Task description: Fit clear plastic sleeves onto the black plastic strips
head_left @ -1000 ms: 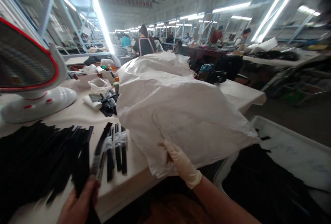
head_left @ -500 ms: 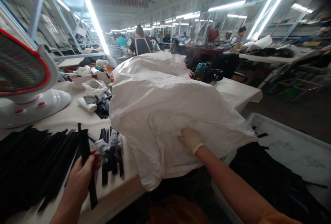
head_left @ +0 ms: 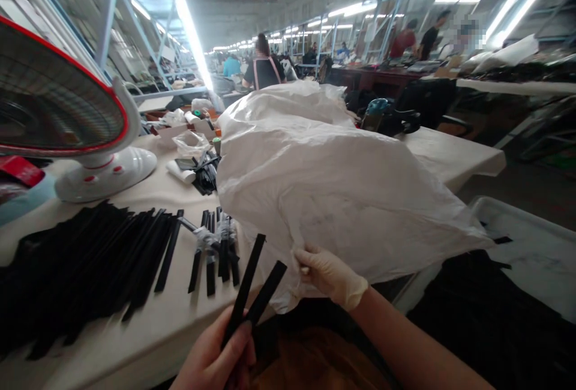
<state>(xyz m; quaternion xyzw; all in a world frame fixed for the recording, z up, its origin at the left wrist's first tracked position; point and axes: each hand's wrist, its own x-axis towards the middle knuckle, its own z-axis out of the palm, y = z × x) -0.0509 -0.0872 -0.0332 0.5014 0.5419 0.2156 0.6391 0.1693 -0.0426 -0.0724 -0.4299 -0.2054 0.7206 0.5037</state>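
Nearest, before a crumpled white plastic sheet (head_left: 351, 180), the bare left hand (head_left: 220, 348) grips two flat black strips (head_left: 267, 291). The cream-gloved right hand (head_left: 333, 276) curls its fingers at the sheet's near side, grip unclear. Left of it lie heaped black strips (head_left: 99, 270), then a red-rimmed white appliance (head_left: 90, 120).

A pale-covered table (head_left: 459, 153) carries a white fan (head_left: 108, 177) with red trim at its left. In front of the fan lies a broad heap of black strips (head_left: 90, 270), and beside that, small wrapped bundles (head_left: 222, 252). Farther back sit a white roll (head_left: 180, 172), a clear bag (head_left: 190, 144) and dark scraps (head_left: 207, 174). A large white sheet (head_left: 337, 168) covers the middle, drooping over the front edge.
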